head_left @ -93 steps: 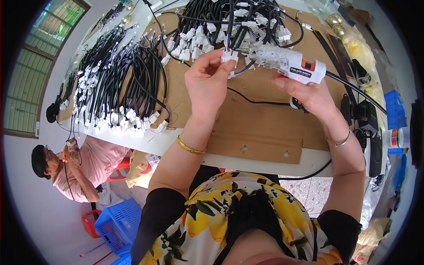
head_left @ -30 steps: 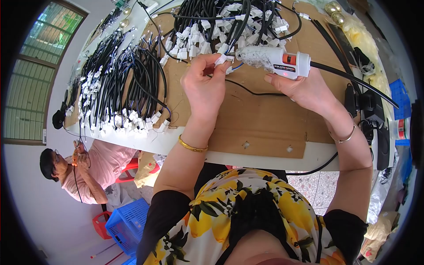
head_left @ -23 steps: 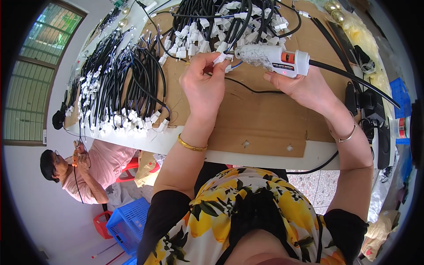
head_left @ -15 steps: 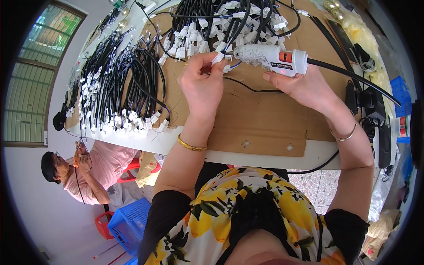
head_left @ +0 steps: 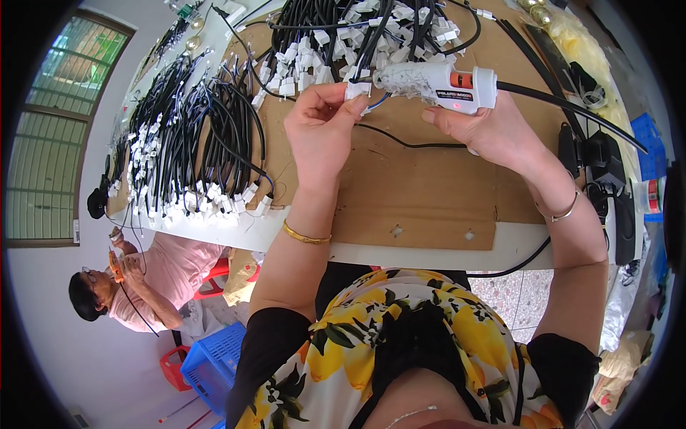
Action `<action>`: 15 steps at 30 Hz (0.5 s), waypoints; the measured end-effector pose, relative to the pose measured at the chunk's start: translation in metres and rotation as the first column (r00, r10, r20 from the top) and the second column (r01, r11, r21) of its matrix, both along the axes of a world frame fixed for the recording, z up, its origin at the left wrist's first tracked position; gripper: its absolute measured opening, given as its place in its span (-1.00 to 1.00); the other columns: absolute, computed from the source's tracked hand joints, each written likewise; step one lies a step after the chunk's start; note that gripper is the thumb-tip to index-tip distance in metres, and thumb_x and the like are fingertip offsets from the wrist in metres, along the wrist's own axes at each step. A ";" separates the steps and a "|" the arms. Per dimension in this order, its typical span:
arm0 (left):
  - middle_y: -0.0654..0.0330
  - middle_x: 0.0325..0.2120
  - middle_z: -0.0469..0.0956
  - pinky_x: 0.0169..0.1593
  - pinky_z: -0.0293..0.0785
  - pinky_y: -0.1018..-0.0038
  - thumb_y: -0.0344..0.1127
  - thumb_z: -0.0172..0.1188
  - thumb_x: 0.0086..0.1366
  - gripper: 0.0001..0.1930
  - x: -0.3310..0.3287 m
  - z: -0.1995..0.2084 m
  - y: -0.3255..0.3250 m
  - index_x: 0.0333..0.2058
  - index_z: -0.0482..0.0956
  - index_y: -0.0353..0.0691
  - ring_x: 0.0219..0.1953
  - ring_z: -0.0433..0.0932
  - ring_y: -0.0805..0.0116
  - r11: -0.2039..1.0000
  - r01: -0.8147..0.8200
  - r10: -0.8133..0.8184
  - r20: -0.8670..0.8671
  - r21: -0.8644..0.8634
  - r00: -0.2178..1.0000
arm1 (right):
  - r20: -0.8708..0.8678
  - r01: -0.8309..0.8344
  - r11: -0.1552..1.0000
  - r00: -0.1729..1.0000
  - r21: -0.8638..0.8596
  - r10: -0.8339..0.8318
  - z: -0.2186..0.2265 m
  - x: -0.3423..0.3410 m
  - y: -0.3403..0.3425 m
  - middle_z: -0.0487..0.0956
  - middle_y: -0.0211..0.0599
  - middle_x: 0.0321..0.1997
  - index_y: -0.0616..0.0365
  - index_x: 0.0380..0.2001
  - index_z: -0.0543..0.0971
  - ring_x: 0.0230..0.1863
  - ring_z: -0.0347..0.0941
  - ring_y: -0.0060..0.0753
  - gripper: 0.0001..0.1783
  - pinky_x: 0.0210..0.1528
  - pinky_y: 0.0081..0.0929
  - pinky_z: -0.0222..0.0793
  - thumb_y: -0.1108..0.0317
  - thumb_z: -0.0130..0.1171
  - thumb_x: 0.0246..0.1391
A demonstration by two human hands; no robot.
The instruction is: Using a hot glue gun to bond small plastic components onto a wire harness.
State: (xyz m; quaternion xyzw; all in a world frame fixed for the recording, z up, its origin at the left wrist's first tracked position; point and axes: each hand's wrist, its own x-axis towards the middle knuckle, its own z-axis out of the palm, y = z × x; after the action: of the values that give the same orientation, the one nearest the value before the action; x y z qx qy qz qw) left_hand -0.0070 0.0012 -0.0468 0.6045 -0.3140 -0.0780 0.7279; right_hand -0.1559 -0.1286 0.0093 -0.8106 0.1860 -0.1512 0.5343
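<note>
Pinched between the thumb and fingers of my left hand [head_left: 320, 129] is a small white plastic connector [head_left: 357, 90] on a wire. My right hand [head_left: 493, 136] is wrapped round a white glue gun [head_left: 457, 89], a black glue stick [head_left: 564, 107] running out of its back end. The gun's nozzle, crusted with glue, points left, close to the connector; whether they touch I cannot tell. Just beyond both hands lies a big heap of black cables with white connectors [head_left: 300, 61].
Brown cardboard [head_left: 421, 207] covers the white table. To the left lie more bundled black cables [head_left: 214, 136]. A black adapter [head_left: 606, 161] sits at the right edge. At lower left a seated person in a pink top [head_left: 168, 275] holds an orange tool, near a blue crate [head_left: 213, 365].
The connector in my left hand has turned and shows a broader side. The glue gun has shifted slightly up and left. The other person's hands have moved left.
</note>
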 end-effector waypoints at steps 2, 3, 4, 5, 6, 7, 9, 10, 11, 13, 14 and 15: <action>0.20 -0.54 0.50 -0.49 0.36 0.69 -0.59 0.21 -0.05 -0.83 0.001 0.000 0.000 -0.42 0.45 -0.37 -0.56 0.42 0.57 0.998 0.047 -0.050 -0.053 -0.051 0.997 | 0.048 -0.006 0.999 0.999 0.038 0.005 -0.004 0.001 -0.002 0.40 -0.55 -0.60 0.21 -0.43 0.44 -0.58 0.18 -0.79 -0.76 -0.57 -0.77 0.14 0.31 0.19 -0.15; 0.19 -0.53 0.50 -0.48 0.38 0.68 -0.59 0.20 -0.04 -0.83 0.001 0.001 0.000 -0.42 0.45 -0.37 -0.55 0.42 0.56 0.991 0.087 -0.098 -0.102 -0.104 0.990 | 0.097 -0.018 0.997 0.995 0.075 0.011 -0.006 0.002 -0.003 0.39 -0.57 -0.61 0.21 -0.43 0.44 -0.58 0.18 -0.80 -0.77 -0.58 -0.78 0.14 0.32 0.19 -0.15; 0.19 -0.53 0.50 -0.48 0.38 0.68 -0.59 0.20 -0.04 -0.83 0.002 0.001 0.000 -0.42 0.45 -0.37 -0.55 0.42 0.56 0.991 0.086 -0.097 -0.100 -0.105 0.990 | 0.098 -0.020 0.997 0.995 0.074 0.012 -0.008 0.003 -0.005 0.39 -0.57 -0.61 0.21 -0.43 0.44 -0.58 0.18 -0.80 -0.77 -0.58 -0.78 0.14 0.32 0.19 -0.15; 0.19 -0.53 0.50 -0.48 0.39 0.68 -0.59 0.19 -0.04 -0.83 0.003 0.001 0.000 -0.41 0.45 -0.37 -0.55 0.43 0.56 0.988 0.105 -0.119 -0.118 -0.117 0.986 | 0.115 -0.023 0.993 0.993 0.115 0.010 -0.010 0.003 -0.006 0.38 -0.58 -0.63 0.20 -0.44 0.44 -0.59 0.19 -0.80 -0.79 -0.59 -0.78 0.13 0.33 0.18 -0.15; 0.19 -0.53 0.50 -0.48 0.40 0.67 -0.59 0.19 -0.03 -0.84 0.003 0.000 0.000 -0.41 0.45 -0.36 -0.54 0.43 0.56 0.984 0.123 -0.140 -0.136 -0.129 0.981 | 0.129 -0.027 0.987 0.992 0.156 0.007 -0.011 0.004 -0.007 0.37 -0.59 -0.65 0.20 -0.45 0.43 -0.60 0.19 -0.80 -0.80 -0.60 -0.78 0.13 0.35 0.18 -0.16; 0.19 -0.53 0.50 -0.48 0.40 0.67 -0.59 0.19 -0.03 -0.84 0.004 0.000 0.000 -0.41 0.45 -0.36 -0.54 0.43 0.56 0.984 0.122 -0.139 -0.135 -0.129 0.981 | 0.130 -0.029 0.987 0.992 0.155 0.009 -0.009 0.004 -0.007 0.37 -0.59 -0.65 0.20 -0.45 0.43 -0.60 0.19 -0.80 -0.80 -0.60 -0.78 0.13 0.35 0.18 -0.16; 0.19 -0.52 0.50 -0.47 0.41 0.66 -0.59 0.18 -0.03 -0.84 0.003 0.000 0.001 -0.41 0.45 -0.37 -0.54 0.43 0.56 0.986 0.126 -0.141 -0.146 -0.108 0.979 | 0.125 -0.055 0.979 0.992 0.196 0.031 -0.004 0.003 -0.005 0.35 -0.59 -0.68 0.17 -0.47 0.42 -0.63 0.20 -0.79 -0.80 -0.61 -0.78 0.12 0.34 0.19 -0.18; 0.19 -0.52 0.50 -0.47 0.41 0.66 -0.59 0.18 -0.03 -0.84 0.003 0.000 0.001 -0.41 0.45 -0.37 -0.54 0.43 0.56 0.986 0.126 -0.140 -0.146 -0.107 0.979 | 0.125 -0.056 0.979 0.992 0.197 0.031 -0.004 0.004 -0.004 0.35 -0.59 -0.68 0.17 -0.47 0.42 -0.63 0.20 -0.79 -0.80 -0.61 -0.78 0.12 0.34 0.19 -0.18; 0.18 -0.52 0.50 -0.47 0.41 0.66 -0.60 0.18 -0.03 -0.84 0.004 -0.001 0.002 -0.40 0.44 -0.37 -0.54 0.43 0.55 0.986 0.130 -0.145 -0.147 -0.107 0.979 | 0.127 -0.055 0.979 0.991 0.198 0.030 -0.004 0.004 -0.003 0.35 -0.59 -0.68 0.16 -0.48 0.42 -0.63 0.19 -0.79 -0.80 -0.61 -0.79 0.11 0.34 0.19 -0.19; 0.18 -0.52 0.50 -0.47 0.41 0.66 -0.60 0.18 -0.03 -0.83 0.004 0.000 0.002 -0.40 0.44 -0.37 -0.54 0.43 0.54 0.985 0.136 -0.151 -0.145 -0.109 0.978 | 0.131 -0.054 0.979 0.991 0.196 0.029 -0.003 0.004 -0.004 0.35 -0.58 -0.69 0.15 -0.49 0.42 -0.63 0.19 -0.79 -0.80 -0.61 -0.79 0.11 0.34 0.20 -0.20; 0.17 -0.51 0.51 -0.47 0.41 0.65 -0.60 0.17 -0.02 -0.83 0.003 0.001 0.002 -0.39 0.44 -0.37 -0.54 0.43 0.54 0.980 0.149 -0.168 -0.149 -0.130 0.974 | 0.118 -0.051 0.982 0.993 0.179 0.030 -0.002 0.004 -0.005 0.35 -0.58 -0.69 0.15 -0.49 0.42 -0.63 0.19 -0.79 -0.80 -0.62 -0.79 0.11 0.34 0.20 -0.20; 0.16 -0.51 0.51 -0.46 0.41 0.65 -0.60 0.17 -0.02 -0.82 0.003 0.000 0.002 -0.38 0.44 -0.37 -0.53 0.44 0.53 0.975 0.163 -0.186 -0.154 -0.150 0.970 | 0.103 -0.047 0.985 0.994 0.163 0.030 -0.001 0.004 -0.005 0.34 -0.58 -0.68 0.15 -0.49 0.42 -0.63 0.19 -0.79 -0.80 -0.63 -0.78 0.11 0.34 0.20 -0.20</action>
State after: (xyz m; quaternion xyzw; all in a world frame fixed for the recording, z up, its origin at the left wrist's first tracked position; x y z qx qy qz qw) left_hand -0.0038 0.0028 -0.0463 0.5145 -0.3084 -0.1708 0.7817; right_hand -0.1516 -0.1338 0.0080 -0.7583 0.1550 -0.1652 0.6113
